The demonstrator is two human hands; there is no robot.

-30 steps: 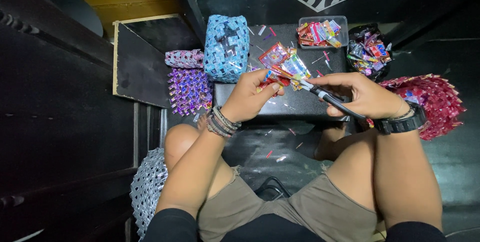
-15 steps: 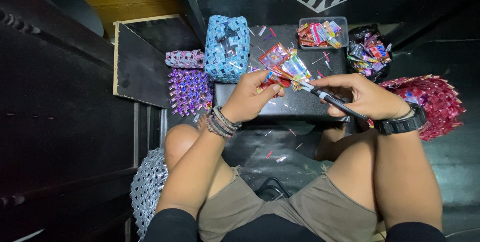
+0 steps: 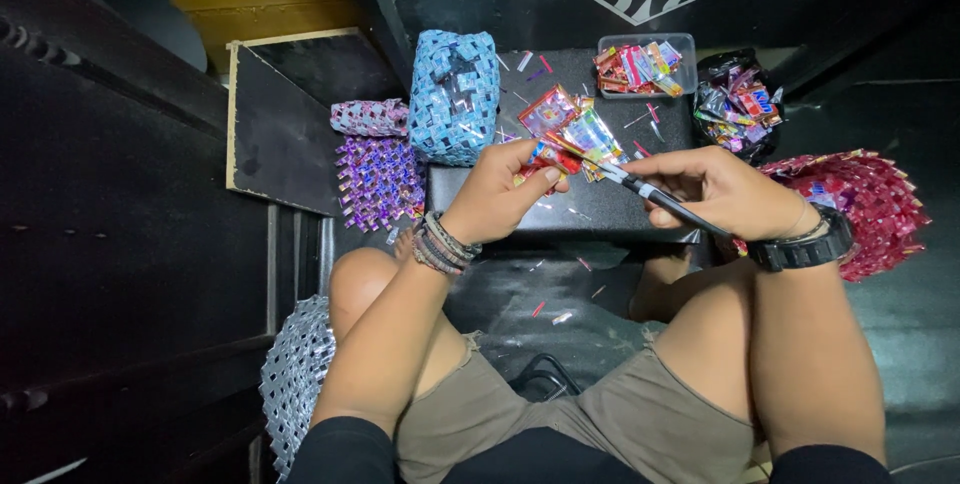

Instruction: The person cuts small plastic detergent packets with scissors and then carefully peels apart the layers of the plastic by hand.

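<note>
My left hand (image 3: 500, 196) pinches a small red candy wrapper (image 3: 545, 154) over a low black table (image 3: 600, 206). My right hand (image 3: 725, 192) grips black-handled scissors (image 3: 655, 194), their blades pointing left at the wrapper's edge. A fan of flattened colourful wrappers (image 3: 575, 124) lies on the table just behind my fingers. Beaded bracelets circle my left wrist and a black watch my right wrist.
A clear tub of wrappers (image 3: 640, 66) and a black bag of wrappers (image 3: 738, 104) sit at the table's far right. Woven pieces surround it: a blue pouch (image 3: 455, 94), purple mats (image 3: 378, 179), a red basket (image 3: 865, 206), a silver one (image 3: 295, 379). Snippets litter the floor.
Both hands stay nearly still over the table; the scissors and the wrapper hold the same place.
</note>
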